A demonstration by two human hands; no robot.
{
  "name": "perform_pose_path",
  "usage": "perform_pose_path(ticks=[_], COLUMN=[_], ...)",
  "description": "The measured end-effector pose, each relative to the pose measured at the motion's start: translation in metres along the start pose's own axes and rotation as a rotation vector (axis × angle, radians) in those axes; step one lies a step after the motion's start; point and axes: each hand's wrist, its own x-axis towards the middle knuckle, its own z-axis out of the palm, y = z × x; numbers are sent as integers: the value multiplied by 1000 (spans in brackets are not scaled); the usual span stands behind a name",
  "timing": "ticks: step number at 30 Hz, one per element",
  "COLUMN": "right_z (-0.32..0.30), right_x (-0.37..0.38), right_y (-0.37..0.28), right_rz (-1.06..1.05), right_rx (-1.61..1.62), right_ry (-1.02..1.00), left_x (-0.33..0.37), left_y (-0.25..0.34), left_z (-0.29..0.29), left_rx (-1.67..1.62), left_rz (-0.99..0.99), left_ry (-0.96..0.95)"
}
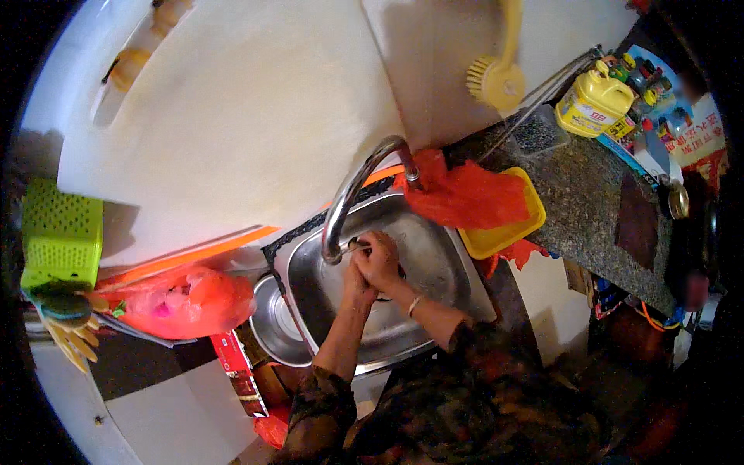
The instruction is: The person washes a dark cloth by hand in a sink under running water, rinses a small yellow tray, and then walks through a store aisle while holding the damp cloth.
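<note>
A: Grip first. What do I have on my feed?

B: Two bare hands, clasped over the sink [438,267]. My right hand [378,260] lies uppermost, fingers curled over the left hand [356,285]. Both look closed in on each other. Whether anything small sits between the palms, I cannot tell; the fingers hide it.

A: Position relative to the faucet [335,221]?

B: Just beside its outlet, inside the basin outline. I cannot make out a stream. My reading: the hands are kept there so that drips would land in the steel.

A: Reasons for the other placements?

B: Inferred only. The red bag [473,194] lies partly over the yellow tub [488,244], perhaps parked there to keep the basin free. The steel bowl [280,318] sits just left of the sink, probably for easy reach.

A: Counts.

B: Hands, two. Wristband [415,306], one, on the right wrist. Faucet, one. Sink basin, one. Steel bowl, one. Yellow tub, one. Green perforated basket [62,232], one, far left. Yellow brush [496,81], one. Yellow jug [593,101], one. Small bottles beside the jug: several, too blurred for a firm count.
</note>
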Motion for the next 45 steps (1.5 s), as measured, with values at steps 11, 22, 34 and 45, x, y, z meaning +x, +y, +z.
perform_pose_path(ticks=[11, 22, 34, 45], right_z=[-19, -13, -74, -46], right_x=[5, 26, 5, 52], right_y=[-5, 4, -29, -52], right_rz=[170, -473, -615, -704], right_rx=[228, -120, 43, -51], right_ry=[-67, -616, -715, -816], left_x=[-27, -22, -30, 21], left_y=[-6, -50, -45, -41], left_z=[18, 48, 69, 67], left_rx=[-120, -346, -699, -499], left_rz=[210, 416, 641, 769], left_ry=[170, 516, 223, 311])
